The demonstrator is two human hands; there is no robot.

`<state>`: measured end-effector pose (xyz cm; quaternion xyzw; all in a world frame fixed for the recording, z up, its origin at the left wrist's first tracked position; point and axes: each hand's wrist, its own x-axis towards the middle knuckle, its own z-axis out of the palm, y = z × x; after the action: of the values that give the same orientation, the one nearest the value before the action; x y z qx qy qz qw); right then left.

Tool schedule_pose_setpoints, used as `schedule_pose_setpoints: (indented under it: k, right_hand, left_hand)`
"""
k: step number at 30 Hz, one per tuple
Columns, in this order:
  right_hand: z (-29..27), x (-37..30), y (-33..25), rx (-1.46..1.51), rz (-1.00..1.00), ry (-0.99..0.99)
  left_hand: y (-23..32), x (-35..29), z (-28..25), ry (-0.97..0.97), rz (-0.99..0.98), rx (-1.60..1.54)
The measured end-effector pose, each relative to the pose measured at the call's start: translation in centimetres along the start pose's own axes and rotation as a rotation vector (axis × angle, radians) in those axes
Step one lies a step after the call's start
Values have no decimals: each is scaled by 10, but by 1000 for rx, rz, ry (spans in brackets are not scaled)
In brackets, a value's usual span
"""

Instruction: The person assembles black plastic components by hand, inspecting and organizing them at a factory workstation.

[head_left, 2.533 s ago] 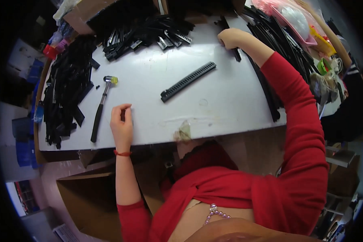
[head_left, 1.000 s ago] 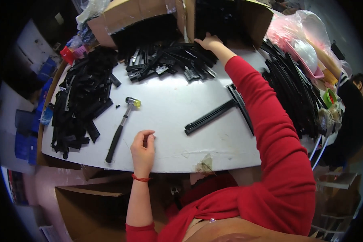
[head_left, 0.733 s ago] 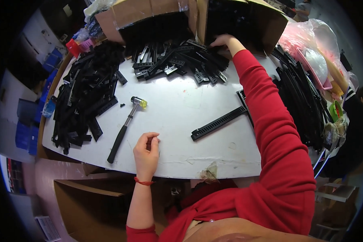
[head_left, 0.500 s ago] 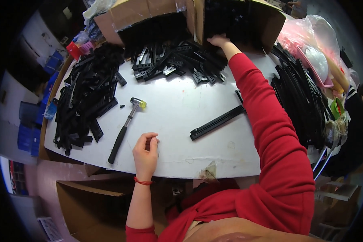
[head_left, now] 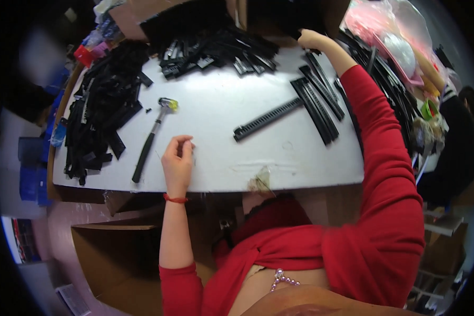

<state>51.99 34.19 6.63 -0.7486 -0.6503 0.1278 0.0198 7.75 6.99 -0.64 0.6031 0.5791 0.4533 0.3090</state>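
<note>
My left hand (head_left: 177, 164) rests near the table's front edge, fingers loosely curled, thumb apart, with nothing visible in it. To its left lies a hammer (head_left: 151, 138) with a black grip and a clear yellow head. My right arm stretches to the far right, where my right hand (head_left: 313, 40) is closed by the mouth of a cardboard box (head_left: 338, 15). A bit of black shows at its fingers; what it holds I cannot make out. Nearer than that hand lie several long black slotted strips (head_left: 318, 108). Another black slotted strip (head_left: 267, 119) lies slantwise, its end by theirs.
A heap of short black parts (head_left: 102, 108) covers the table's left side, and another pile (head_left: 216, 52) lies before the back boxes. Long black strips (head_left: 389, 84) are stacked at right, beside a pink basket (head_left: 405, 71). An open carton (head_left: 110, 258) stands below the table.
My right hand has moved right and nearer, away from inside the box. The view has shifted, and long strips that my sleeve covered now show. My left hand stays much the same.
</note>
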Motion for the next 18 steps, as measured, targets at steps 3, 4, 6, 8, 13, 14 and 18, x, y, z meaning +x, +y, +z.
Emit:
schedule_pose_setpoints:
  k: [3,4,6,8,13,14,18]
  right_hand:
    - [-5,-85,14,9,-12,83]
    - [10,-103,27,-47,-98,211]
    - [26,-152,24,-127,-141,315]
    - [34,-198,6,-198,-153,323]
    - [46,-232,25,-261,-237,449]
    - [49,-228,32,-344,-142,446]
    - [48,-200,66,-331,129,486]
  left_hand:
    - [1,3,0,-20,51,-25]
    - [1,5,1,-44,59,-34]
    - [-4,6,1,-55,60,-43]
    - [-11,4,-3,-57,75,-47]
    - [-10,3,-3,-45,87,-88]
    - [-8,2,-2,-42,103,-99]
    - [-14,1,-1,-41,112,-143]
